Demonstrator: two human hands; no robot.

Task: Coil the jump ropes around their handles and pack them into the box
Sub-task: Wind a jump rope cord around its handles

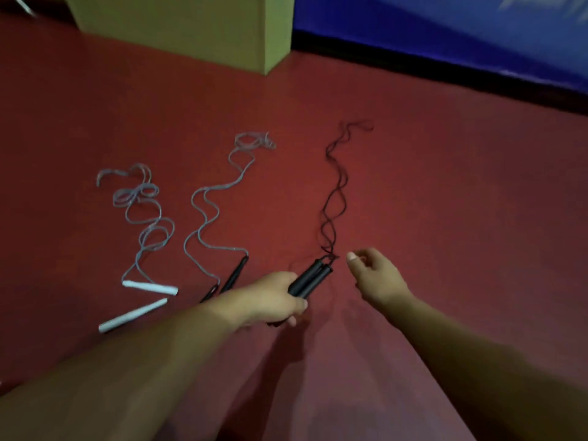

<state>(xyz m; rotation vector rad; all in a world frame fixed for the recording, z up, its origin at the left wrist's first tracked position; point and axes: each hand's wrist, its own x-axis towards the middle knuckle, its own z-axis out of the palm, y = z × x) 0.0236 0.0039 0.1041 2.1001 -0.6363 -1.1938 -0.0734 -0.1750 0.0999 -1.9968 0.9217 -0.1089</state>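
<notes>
Cardboard box (191,30) stands beyond three uncoiled ropes, contents hidden; left hand (273,297) grips black handles (310,278), right hand (375,275) loosely curled, empty.

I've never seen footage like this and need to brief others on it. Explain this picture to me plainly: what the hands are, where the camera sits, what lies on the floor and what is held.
There is no machine here. A person wears a wide-angle camera on the head, looking forward and down, so both forearms reach in from the bottom edge.

The left hand grips the two black handles of a black rope, held side by side; the rope trails away uncoiled across the red floor. The right hand hovers beside the handle tops with loosely curled fingers, holding nothing.

Further left lie two more ropes, both uncoiled: a clear rope with slim black handles, and a clear rope with white handles. At the top stands a cardboard box, with a blue wall behind. The picture is somewhat blurred.
</notes>
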